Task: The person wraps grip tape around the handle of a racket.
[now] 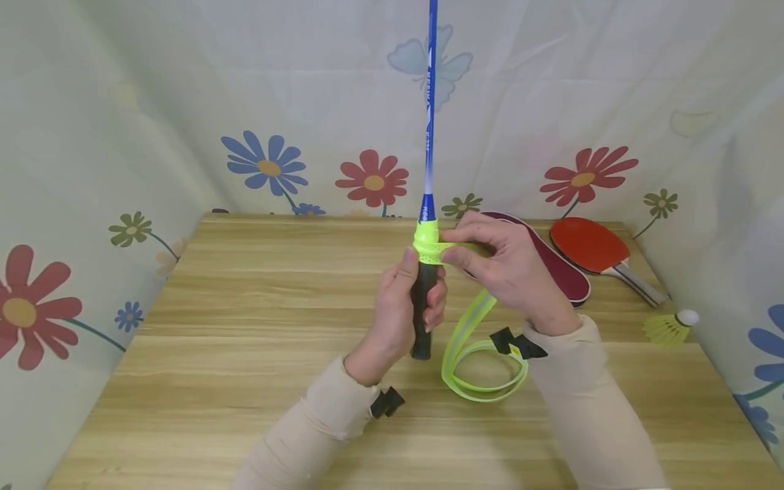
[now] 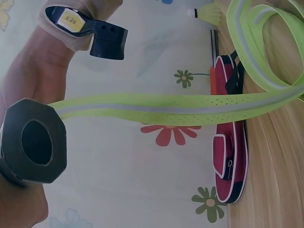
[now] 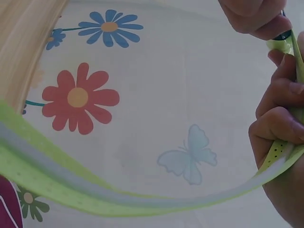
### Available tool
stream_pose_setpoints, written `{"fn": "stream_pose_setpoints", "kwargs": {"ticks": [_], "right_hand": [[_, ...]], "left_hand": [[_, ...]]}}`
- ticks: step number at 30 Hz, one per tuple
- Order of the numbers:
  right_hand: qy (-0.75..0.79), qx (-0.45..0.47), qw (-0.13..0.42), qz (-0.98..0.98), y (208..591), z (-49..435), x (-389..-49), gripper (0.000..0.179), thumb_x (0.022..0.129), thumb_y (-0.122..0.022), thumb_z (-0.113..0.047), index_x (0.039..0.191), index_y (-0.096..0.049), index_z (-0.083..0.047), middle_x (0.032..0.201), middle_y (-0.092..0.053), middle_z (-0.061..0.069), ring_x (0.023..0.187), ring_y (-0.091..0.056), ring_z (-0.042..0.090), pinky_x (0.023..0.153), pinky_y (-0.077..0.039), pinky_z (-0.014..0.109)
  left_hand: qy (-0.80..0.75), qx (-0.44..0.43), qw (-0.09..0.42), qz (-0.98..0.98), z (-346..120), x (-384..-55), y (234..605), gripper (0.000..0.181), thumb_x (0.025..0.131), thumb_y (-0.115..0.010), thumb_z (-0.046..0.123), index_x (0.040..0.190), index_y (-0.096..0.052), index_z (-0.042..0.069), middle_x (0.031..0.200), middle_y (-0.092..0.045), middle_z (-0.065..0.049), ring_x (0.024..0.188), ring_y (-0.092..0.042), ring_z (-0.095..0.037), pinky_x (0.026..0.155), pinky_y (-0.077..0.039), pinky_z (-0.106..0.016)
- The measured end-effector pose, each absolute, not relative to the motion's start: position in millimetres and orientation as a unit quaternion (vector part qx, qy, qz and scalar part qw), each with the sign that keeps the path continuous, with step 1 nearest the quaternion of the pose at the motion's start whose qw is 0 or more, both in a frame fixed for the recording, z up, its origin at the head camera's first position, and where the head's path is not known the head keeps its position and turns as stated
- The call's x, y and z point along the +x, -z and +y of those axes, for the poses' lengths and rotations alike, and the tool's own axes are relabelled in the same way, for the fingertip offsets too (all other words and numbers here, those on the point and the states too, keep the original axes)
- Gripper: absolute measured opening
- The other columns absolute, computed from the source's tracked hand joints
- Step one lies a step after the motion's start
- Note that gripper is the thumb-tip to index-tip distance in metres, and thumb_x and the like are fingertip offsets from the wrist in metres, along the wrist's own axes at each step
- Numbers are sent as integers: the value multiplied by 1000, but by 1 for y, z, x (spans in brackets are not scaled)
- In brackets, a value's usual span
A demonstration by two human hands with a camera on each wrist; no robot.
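A blue-shafted badminton racket stands nearly upright in the head view, its head out of frame. My left hand grips its black handle, thumb near the upper end. Neon yellow grip tape is wound around the top of the handle, just below the blue cone. Close beside it, my right hand pinches the tape between thumb and fingers. From there the loose tape, with a grey centre stripe, hangs and loops onto the table. The left wrist view shows the handle's butt end.
On the wooden table, at the back right, lie a dark red paddle case, a red table tennis paddle and a yellow shuttlecock. A flower-printed curtain surrounds the table's back and sides.
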State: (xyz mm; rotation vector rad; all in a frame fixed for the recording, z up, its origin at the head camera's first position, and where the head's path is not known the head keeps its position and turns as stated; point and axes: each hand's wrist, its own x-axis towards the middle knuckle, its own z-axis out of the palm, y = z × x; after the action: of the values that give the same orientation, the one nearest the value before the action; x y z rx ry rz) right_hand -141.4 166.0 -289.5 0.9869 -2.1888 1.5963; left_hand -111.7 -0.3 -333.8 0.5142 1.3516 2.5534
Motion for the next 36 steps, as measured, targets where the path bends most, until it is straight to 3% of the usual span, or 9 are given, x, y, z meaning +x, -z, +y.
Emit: {"fn": "stream_pose_setpoints", "kwargs": {"ticks": [5, 12, 19, 24, 28, 36], "right_hand": [[-533, 362, 106, -758, 286, 169, -141, 30, 82, -73, 5, 111, -73, -4, 77, -56, 1, 60, -47, 16, 50, -38, 26], [-599, 393, 81, -693, 288, 169, -151, 19, 82, -71, 9, 101, -72, 7, 80, -61, 11, 52, -47, 18, 42, -37, 27], [-590, 382, 62, -708, 291, 169, -153, 23, 87, -71, -5, 107, -66, 6, 87, -65, 8, 54, -51, 20, 43, -41, 27], [-565, 384, 67, -727, 293, 167, -151, 28, 90, -69, -10, 113, -66, 5, 93, -67, 7, 72, -57, 21, 57, -48, 26], [-561, 404, 72, -719, 295, 166, -152, 20, 90, -68, -7, 107, -68, 6, 96, -66, 8, 86, -57, 22, 75, -51, 27], [-584, 423, 66, -689, 300, 166, -154, 38, 91, -68, -24, 107, -66, 10, 99, -70, 5, 96, -63, 22, 85, -53, 29]], "left_hand": [[-865, 180, 108, 456, -3, -111, 332, 50, 105, -27, 48, 88, -49, 6, 57, -42, 3, 41, -35, -10, 38, -30, -23], [-857, 219, 124, 450, -4, -110, 331, 53, 103, -29, 53, 87, -48, 6, 57, -42, 4, 41, -36, -9, 37, -30, -23], [-847, 255, 158, 439, -3, -110, 330, 55, 105, -18, 49, 83, -48, 8, 55, -40, 4, 40, -35, -10, 36, -29, -24], [-839, 269, 166, 443, -3, -111, 330, 57, 104, -16, 49, 81, -48, 8, 53, -39, 4, 39, -35, -10, 35, -29, -25], [-836, 280, 164, 442, -3, -112, 330, 57, 105, -14, 47, 79, -47, 8, 52, -39, 3, 38, -34, -11, 34, -28, -26], [-831, 299, 171, 438, -2, -113, 333, 57, 104, -17, 49, 78, -46, 8, 52, -39, 3, 38, -35, -12, 33, -29, -28]]}}
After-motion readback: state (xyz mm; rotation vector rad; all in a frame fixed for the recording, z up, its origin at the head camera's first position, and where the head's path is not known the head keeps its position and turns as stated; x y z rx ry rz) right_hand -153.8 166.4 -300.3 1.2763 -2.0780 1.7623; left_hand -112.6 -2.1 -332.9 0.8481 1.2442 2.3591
